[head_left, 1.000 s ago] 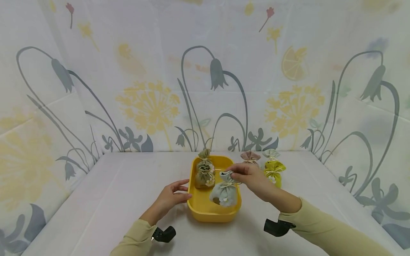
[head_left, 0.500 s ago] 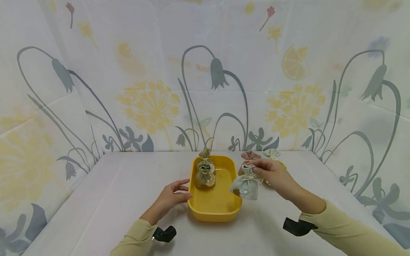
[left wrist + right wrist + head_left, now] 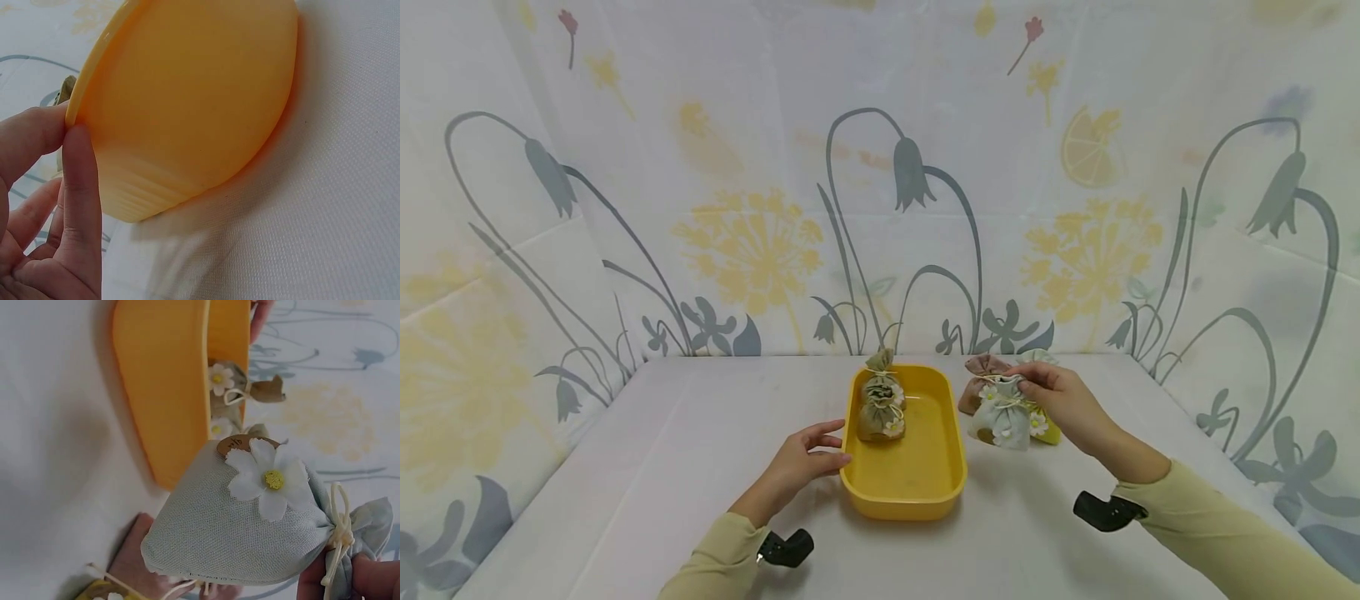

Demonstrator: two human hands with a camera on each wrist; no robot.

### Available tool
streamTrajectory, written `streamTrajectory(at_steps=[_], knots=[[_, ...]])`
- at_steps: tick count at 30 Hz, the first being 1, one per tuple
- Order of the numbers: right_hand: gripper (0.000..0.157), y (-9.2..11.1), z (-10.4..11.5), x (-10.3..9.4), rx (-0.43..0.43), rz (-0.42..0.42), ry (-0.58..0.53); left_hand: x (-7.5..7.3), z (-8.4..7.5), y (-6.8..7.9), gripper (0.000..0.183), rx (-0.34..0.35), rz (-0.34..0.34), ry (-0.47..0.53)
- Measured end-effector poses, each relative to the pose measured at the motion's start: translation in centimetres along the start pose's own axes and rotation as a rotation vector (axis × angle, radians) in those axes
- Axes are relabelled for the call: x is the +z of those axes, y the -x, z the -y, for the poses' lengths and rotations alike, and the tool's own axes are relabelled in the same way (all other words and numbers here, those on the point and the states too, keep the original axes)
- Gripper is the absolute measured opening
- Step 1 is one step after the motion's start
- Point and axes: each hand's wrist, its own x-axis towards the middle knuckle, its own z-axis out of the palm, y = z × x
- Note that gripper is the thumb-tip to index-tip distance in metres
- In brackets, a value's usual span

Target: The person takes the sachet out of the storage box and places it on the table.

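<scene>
My right hand (image 3: 1067, 404) pinches the gathered neck of a pale grey-blue drawstring pouch (image 3: 1002, 425). In the right wrist view this pouch (image 3: 244, 525) shows a white cloth flower, a brown tag and a cream cord. It hangs right of the yellow tray (image 3: 902, 508), overlapping other pouches behind it. My left hand (image 3: 801, 458) grips the tray's left rim between thumb and finger; the left wrist view shows a fingertip (image 3: 78, 140) against the outer wall. Inside the tray, along its left side, stand two olive-brown pouches, one in front (image 3: 878, 423) and one behind (image 3: 880, 362).
Past the right hand stand a dusky pink pouch (image 3: 976, 379), a yellow-green pouch (image 3: 1048, 429) and another pale pouch (image 3: 1037, 357), all partly hidden. A flower-printed cloth (image 3: 752, 275) rises behind the white tabletop (image 3: 700, 417). Black cameras (image 3: 1107, 511) sit at both wrists.
My right hand has carried the pale pouch from over the tray to the right and back, in front of the other pouches. The left hand and tray have stayed put.
</scene>
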Motion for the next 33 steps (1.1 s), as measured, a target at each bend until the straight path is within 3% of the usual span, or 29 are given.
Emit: streamTrajectory(at_steps=[17,33], knots=[[0.023,-3.4,-5.3,0.6,0.0,-0.051,-0.027,0.0,0.1,0.0,0.062,-0.012,-0.007,-0.018],[0.027,-4.2,-7.1,1.6,-0.01,-0.084,0.071,0.1,-0.1,0.1,0.061,-0.013,-0.008,-0.011]])
